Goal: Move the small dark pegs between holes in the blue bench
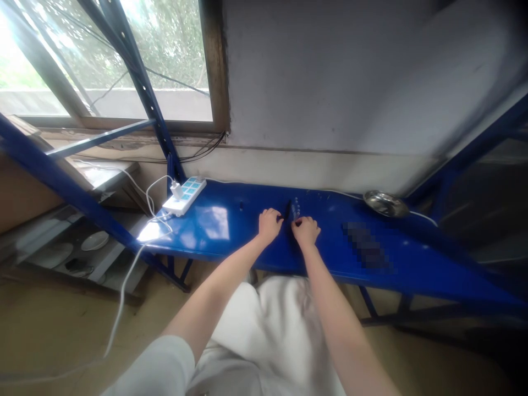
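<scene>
My left hand [270, 226] is over the blue table [259, 258], its fingers curled with thumb and forefinger drawn together. Just right of its fingertips is a slim black piece [287, 210], too small to name. Close by on the other side, my right hand [306, 231] has its fingers bent in a pinch. A row of small clear, round, shiny bits [296, 207] runs up from that hand's fingertips; I cannot tell whether they form one strip. Whatever either pinch encloses is too small to make out.
A white power strip [185, 195] with a plugged-in adapter is at the table's left end, its cable hanging off the edge. A shiny metal dish [385, 203] sits at the back right. Nearer lies a blurred-out dark item [367, 246]. Blue metal posts [140, 82] frame the table.
</scene>
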The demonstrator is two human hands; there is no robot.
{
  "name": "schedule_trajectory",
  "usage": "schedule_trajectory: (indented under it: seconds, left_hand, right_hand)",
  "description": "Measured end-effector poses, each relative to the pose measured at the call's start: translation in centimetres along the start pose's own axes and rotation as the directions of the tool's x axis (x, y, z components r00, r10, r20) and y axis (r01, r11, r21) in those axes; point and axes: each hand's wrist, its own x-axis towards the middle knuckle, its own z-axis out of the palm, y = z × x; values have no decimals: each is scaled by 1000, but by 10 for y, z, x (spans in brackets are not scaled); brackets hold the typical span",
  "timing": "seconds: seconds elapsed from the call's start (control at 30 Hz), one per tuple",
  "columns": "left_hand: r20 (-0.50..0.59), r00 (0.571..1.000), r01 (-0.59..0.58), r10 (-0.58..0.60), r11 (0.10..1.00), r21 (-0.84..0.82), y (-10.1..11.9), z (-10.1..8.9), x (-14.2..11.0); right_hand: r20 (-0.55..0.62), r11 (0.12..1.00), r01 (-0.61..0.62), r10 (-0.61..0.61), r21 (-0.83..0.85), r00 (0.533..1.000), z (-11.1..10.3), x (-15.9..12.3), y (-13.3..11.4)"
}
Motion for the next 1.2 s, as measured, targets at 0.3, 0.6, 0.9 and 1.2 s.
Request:
schedule_trajectory:
  seconds: [0.3,0.6,0.9,1.2]
  left_hand:
    - [-1,991,135,-136,987,-87,2,6,2]
    - [51,987,160,-155,980,-118,-2,15,2]
    - [131,987,99,-92,994,-47,-7,14,7]
    - [142,984,120,-110,991,-66,-18,-17,8]
  right_hand:
    - [-20,998,65,-65,3,998,1,-4,0]
    - [-30,996,90,-90,0,996,2,-6,2]
    - [-13,993,114,-114,1,993,0,-7,1]
    - [-60,972,237,-236,-6,970,0,-9,0]
